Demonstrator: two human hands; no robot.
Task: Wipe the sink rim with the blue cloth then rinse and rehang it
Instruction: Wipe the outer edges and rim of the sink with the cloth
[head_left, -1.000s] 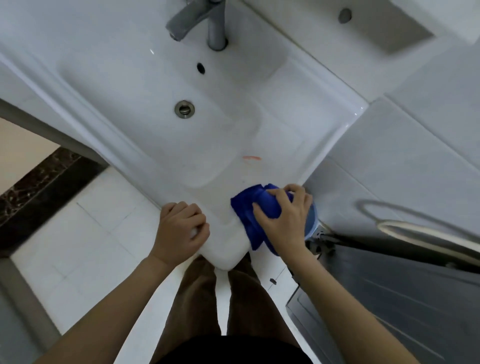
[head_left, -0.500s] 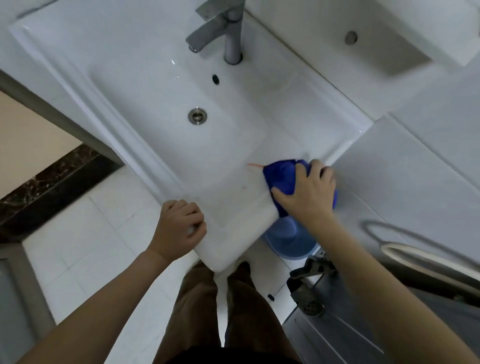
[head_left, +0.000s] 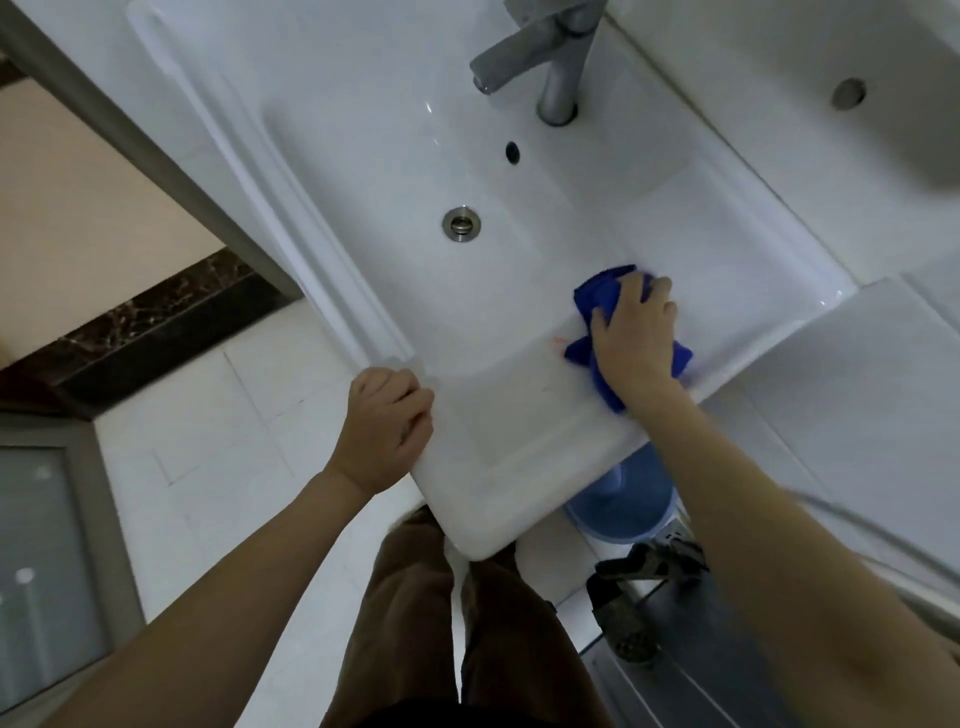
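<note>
The blue cloth is bunched under my right hand, which presses it flat on the right side of the white sink rim, beside the basin. Parts of the cloth stick out on both sides of the palm. A small orange mark lies on the rim just left of the cloth. My left hand is curled over the front left corner of the rim, holding nothing else.
A grey metal faucet stands at the back of the basin above the drain. Below the rim sit a light blue basin and a sandal on the tiled floor. White tiled wall runs along the right.
My right hand has slid the cloth from the near right corner of the rim farther back along the right side. The left hand stays gripping the front edge.
</note>
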